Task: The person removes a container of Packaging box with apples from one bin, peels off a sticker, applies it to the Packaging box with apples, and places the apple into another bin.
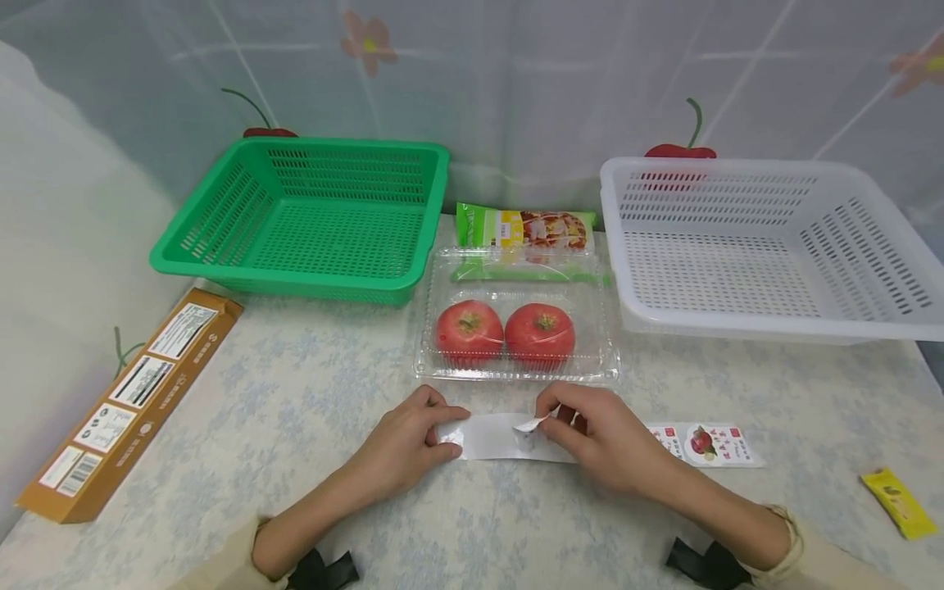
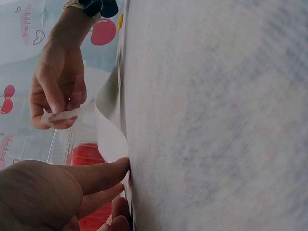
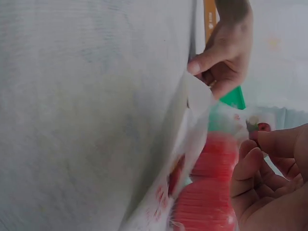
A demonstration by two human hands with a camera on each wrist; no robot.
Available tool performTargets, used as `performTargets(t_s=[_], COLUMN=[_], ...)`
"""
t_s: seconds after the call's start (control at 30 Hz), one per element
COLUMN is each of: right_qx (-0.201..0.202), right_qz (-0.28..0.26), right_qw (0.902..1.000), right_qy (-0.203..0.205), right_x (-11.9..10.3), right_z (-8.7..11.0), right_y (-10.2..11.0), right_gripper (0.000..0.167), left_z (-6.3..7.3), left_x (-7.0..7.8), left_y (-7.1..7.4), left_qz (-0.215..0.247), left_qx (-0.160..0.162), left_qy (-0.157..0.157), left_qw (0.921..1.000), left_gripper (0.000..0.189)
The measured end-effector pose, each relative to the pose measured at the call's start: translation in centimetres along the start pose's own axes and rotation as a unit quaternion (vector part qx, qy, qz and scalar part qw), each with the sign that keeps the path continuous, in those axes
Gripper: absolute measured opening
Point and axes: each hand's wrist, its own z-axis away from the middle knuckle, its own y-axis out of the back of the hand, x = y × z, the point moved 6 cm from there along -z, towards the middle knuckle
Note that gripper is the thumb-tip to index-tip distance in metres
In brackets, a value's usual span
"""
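Note:
A strip of printed labels [image 1: 487,437] lies on the table, with fruit pictures and red lettering on its right part. My left hand [image 1: 401,442] pinches the strip's left end between thumb and fingers. Over the middle of the strip, my right hand [image 1: 601,430] pinches a partly lifted label [image 3: 262,127] with a red fruit print. Between the hands the backing paper bows up off the table in the left wrist view. Just beyond stands a clear plastic box [image 1: 516,377] holding two red apples [image 1: 469,328], [image 1: 540,332].
Behind the box is a green food packet [image 1: 553,229]. A green basket [image 1: 302,287] stands back left, a white basket [image 1: 774,328] back right. A long brown carton [image 1: 133,401] lies at left, a small yellow sachet [image 1: 897,502] at right.

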Motion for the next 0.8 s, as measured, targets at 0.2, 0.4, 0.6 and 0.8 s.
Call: performTargets(t_s=[0.2,0.4,0.6,0.8], right_qx=[0.035,0.093,0.154,0.167], right_qz=[-0.028,-0.037,-0.055,-0.039], right_qw=[0.9988,0.9948,0.9856,0.9850], right_qy=[0.020,0.023,0.041,0.019], right_x=[-0.9,-1.5,-1.7,-0.5], right_z=[-0.4,-1.7,-4.4,-7.4], right_y=[1.6,3.7,5.6,6.2], right_gripper=[0.031,0.027,0.019,0.013], left_z=[0.1,0.1,0.0,0.0], left_x=[0.1,0.0,0.0,0.0], left_y=[0.1,0.1,0.1,0.1], left_qz=[0.005,0.009,0.013,0.014], left_qx=[0.000,0.000,-0.003,-0.001], left_qy=[-0.005,-0.007,-0.007,-0.007], left_qw=[1.0000,0.9999,0.9999,0.9999], left_gripper=[0.041,0.041,0.041,0.039])
